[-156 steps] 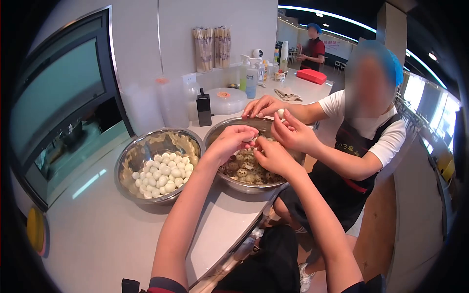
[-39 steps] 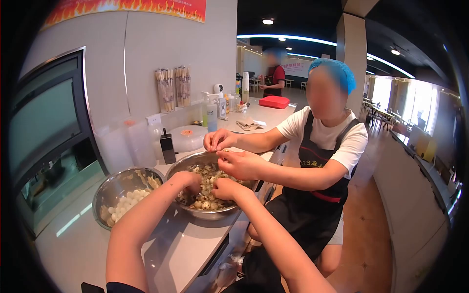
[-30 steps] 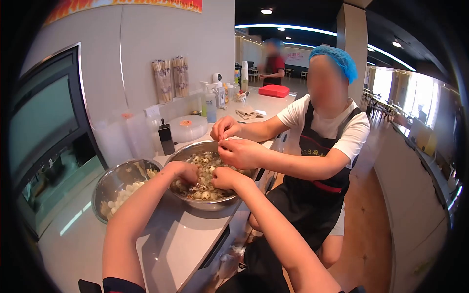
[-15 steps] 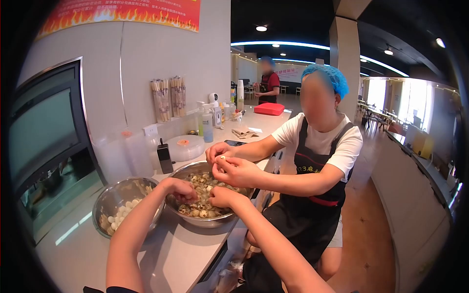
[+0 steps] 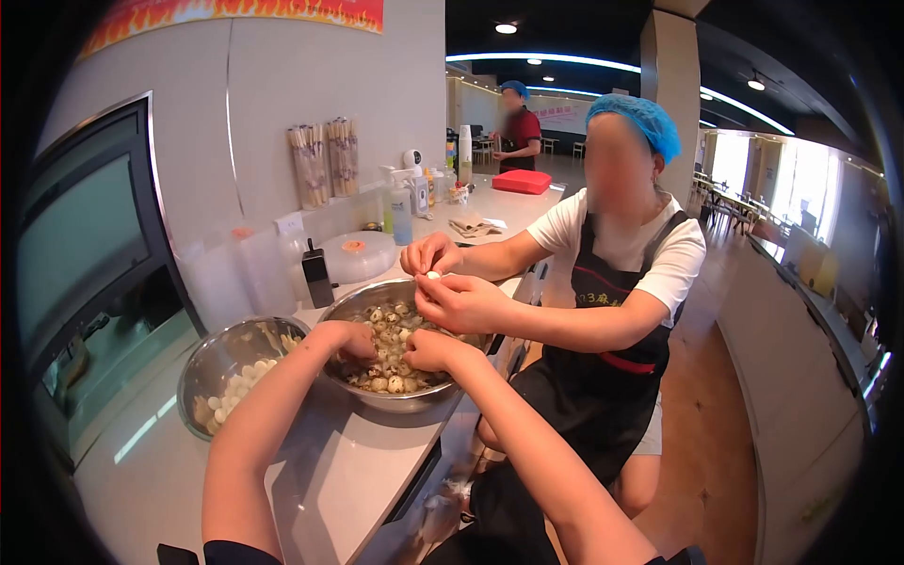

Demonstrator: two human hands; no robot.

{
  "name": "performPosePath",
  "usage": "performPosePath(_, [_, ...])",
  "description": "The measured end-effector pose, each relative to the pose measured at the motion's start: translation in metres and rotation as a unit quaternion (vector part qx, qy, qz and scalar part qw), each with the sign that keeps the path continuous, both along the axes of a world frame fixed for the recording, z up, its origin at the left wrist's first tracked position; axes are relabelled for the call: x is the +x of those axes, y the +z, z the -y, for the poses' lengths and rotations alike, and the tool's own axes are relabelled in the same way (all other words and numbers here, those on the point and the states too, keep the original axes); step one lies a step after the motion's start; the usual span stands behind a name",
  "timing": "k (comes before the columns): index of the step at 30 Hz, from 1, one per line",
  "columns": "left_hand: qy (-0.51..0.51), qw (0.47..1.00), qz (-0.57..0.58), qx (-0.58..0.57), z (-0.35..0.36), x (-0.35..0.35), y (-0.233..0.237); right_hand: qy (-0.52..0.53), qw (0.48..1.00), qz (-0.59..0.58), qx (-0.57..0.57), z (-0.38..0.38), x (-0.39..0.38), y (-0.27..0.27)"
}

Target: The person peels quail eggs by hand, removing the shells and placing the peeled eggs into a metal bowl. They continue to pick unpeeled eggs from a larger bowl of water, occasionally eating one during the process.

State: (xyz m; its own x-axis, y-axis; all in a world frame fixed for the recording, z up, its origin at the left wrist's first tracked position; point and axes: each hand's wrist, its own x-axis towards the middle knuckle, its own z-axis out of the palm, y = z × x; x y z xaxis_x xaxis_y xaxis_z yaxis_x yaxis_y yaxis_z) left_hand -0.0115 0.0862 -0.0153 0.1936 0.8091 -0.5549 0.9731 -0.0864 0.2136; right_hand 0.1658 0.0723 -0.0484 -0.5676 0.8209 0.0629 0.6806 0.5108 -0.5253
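Note:
Speckled quail eggs [image 5: 395, 384] lie in water in a steel bowl [image 5: 400, 405] on the counter. My left hand [image 5: 351, 340] reaches over the bowl's left side, its fingers curled down among the eggs. Opposite it, my right hand [image 5: 433, 350] dips in from the right with its fingers drawn together. What either hand grips is hidden or too small to make out. To the left, a second steel bowl [image 5: 200, 363] contains several white peeled eggs [image 5: 243, 386].
Across the bowl, a co-worker's hands [image 5: 447, 292] hold a small white egg. Behind stand a black device [image 5: 317, 273], a round clear container [image 5: 353, 254] and a pump bottle [image 5: 401, 217]. A red box [image 5: 521, 182] lies farther back. Another person [image 5: 518, 132] stands beyond.
My left hand's fingers have gone lower into the bowl; my right hand stays near the same spot. The co-worker's hands have shifted slightly, still around the egg. The view has tilted down a little.

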Motion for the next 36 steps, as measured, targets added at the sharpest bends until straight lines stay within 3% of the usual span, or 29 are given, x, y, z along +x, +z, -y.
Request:
performPosePath(2, [-0.042, 0.997, -0.051, 0.038, -0.005, 0.002, 0.003, 0.001, 1.000, 0.007, 0.012, -0.002, 0.000, -0.001])
performPosePath(6, [-0.064, 0.997, 0.038, -0.026, -0.010, 0.002, 0.000, 0.011, 0.999, 0.015, 0.027, -0.005, -0.002, -0.002])
performPosePath(8, [-0.064, 0.998, -0.004, -0.026, -0.007, 0.005, 0.003, 0.009, 0.999, 0.016, 0.029, -0.002, -0.002, 0.003])
performPosePath(10, [-0.031, 0.994, -0.069, 0.081, -0.008, 0.004, -0.007, 0.013, 0.999, 0.005, 0.032, -0.002, -0.002, -0.001])
performPosePath(12, [-0.035, 0.994, -0.049, 0.086, -0.006, 0.005, -0.005, 0.014, 0.999, 0.008, 0.034, -0.001, -0.002, -0.001])
performPosePath(14, [-0.044, 0.999, -0.019, 0.005, -0.002, 0.009, 0.002, 0.015, 0.999, 0.010, 0.035, -0.001, -0.001, 0.002])
performPosePath(18, [-0.045, 0.995, -0.063, 0.061, -0.010, 0.000, -0.003, 0.011, 1.000, 0.009, 0.021, -0.001, -0.003, 0.000])
performPosePath(20, [-0.059, 0.998, -0.014, -0.024, -0.014, -0.003, 0.000, 0.004, 1.000, 0.007, 0.020, -0.003, -0.003, -0.001])
performPosePath(21, [-0.087, 0.984, 0.133, -0.082, -0.012, -0.007, 0.002, 0.007, 0.999, 0.008, 0.032, -0.003, -0.003, -0.001])
performPosePath(27, [-0.036, 0.998, 0.032, -0.030, -0.015, -0.005, -0.004, 0.012, 0.999, 0.007, 0.041, -0.001, -0.002, -0.001])
performPosePath(31, [-0.032, 0.993, 0.109, -0.019, -0.002, 0.001, 0.001, 0.013, 0.999, 0.005, 0.040, -0.001, -0.002, -0.002])
performPosePath(33, [-0.061, 0.992, -0.091, 0.068, -0.006, 0.003, -0.004, 0.012, 0.999, 0.005, 0.039, 0.000, -0.004, -0.002])
performPosePath(36, [-0.075, 0.997, -0.022, 0.006, -0.008, 0.007, -0.002, 0.016, 0.998, 0.007, 0.064, -0.002, -0.005, -0.002])
